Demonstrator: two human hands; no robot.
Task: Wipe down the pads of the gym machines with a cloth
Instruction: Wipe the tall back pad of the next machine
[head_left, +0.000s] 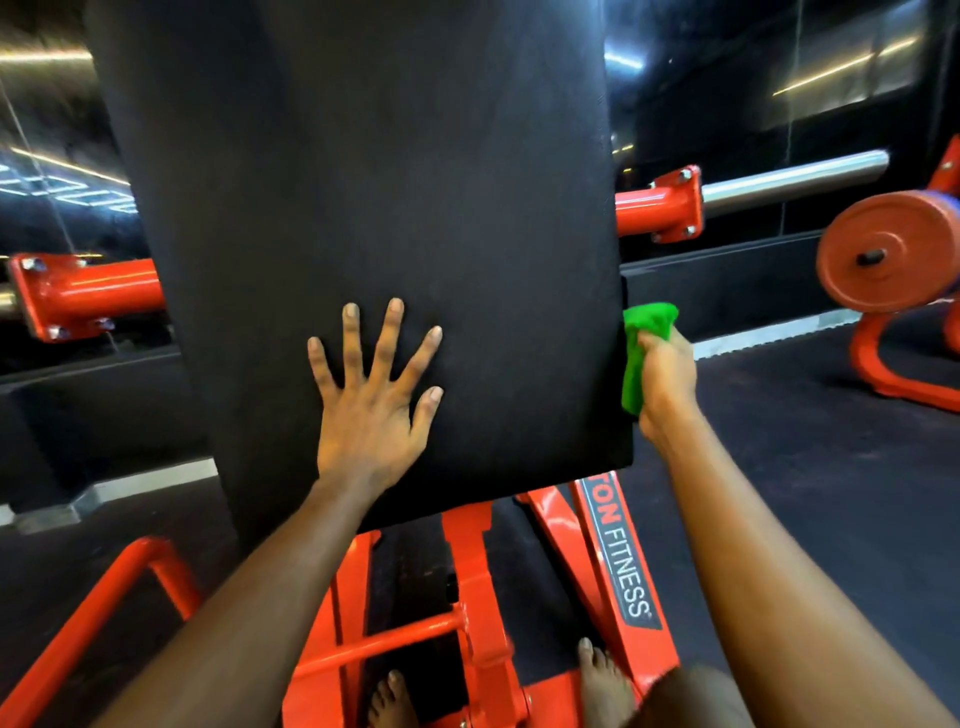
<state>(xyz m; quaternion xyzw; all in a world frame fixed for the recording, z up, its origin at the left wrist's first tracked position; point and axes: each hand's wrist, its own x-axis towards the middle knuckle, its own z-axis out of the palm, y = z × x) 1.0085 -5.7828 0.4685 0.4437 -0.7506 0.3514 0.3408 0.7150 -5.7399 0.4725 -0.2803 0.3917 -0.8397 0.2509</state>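
A large black pad of an orange gym machine fills the middle of the view, tilted up in front of me. My left hand lies flat on its lower face with the fingers spread. My right hand grips a bunched green cloth and holds it against the pad's right side edge, near the lower corner. Part of the cloth is hidden inside my fist.
The orange frame with a "FITNESS" label runs below the pad, and my bare feet stand by it. Orange arms with chrome bars stick out on both sides. An orange weight plate hangs at the right. Dark floor lies around.
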